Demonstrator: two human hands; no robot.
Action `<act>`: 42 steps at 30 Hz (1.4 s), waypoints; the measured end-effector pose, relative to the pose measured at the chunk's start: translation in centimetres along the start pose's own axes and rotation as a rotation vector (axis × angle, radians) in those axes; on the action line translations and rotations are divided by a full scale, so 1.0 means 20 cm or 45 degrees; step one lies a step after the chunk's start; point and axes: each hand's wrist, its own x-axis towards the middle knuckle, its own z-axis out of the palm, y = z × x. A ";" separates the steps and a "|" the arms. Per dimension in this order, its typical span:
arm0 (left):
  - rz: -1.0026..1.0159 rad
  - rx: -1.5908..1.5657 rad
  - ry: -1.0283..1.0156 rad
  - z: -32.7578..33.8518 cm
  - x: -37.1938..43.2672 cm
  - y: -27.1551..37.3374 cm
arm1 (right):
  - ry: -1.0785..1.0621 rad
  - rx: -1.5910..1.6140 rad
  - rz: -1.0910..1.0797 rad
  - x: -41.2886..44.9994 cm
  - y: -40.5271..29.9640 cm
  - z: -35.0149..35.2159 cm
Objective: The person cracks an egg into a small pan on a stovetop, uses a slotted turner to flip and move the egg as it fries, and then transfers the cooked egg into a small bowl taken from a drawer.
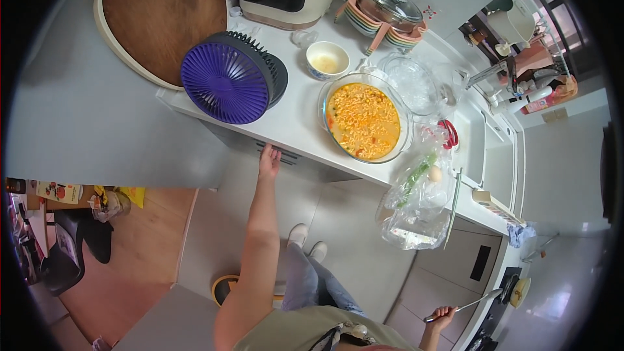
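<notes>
My left hand (269,161) reaches down to the drawer fronts (291,160) under the counter edge, its fingertips up against them. Whether the fingers grip a drawer is too small to tell. At the lower right, my right hand (442,318) is closed around the handle of a metal spoon or ladle (470,305), whose head points towards the stove. On the white countertop (297,112) stands a glass bowl (408,144) full of orange soup with noodle-like pieces (364,119). Behind it is a small white bowl (327,60) with a little pale residue.
A purple fan (226,83) stands left of the soup. Clear plastic bags (414,209) with greens and an egg (435,173) hang over the counter's front edge. Further right are red-handled scissors (449,134), a sink (470,144) and a stove (504,287). A glass-lidded pot (390,7) sits at the back.
</notes>
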 end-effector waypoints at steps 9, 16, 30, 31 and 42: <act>-0.025 0.468 0.546 0.00 -0.37 0.08 | 0.049 -0.066 0.019 -0.03 -0.02 -0.09; 0.103 0.910 0.597 -0.28 -0.76 0.22 | -0.013 -0.059 0.124 0.01 0.03 0.03; 1.245 3.502 -0.319 -0.26 -0.47 0.72 | -0.034 -0.162 0.071 0.09 -0.02 0.07; 1.132 3.680 -0.408 -0.27 -0.43 0.72 | -0.069 -0.173 0.047 0.10 -0.02 0.05; 0.264 3.713 -1.030 -0.12 -0.30 0.82 | 0.046 -0.200 -0.009 0.07 -0.02 -0.03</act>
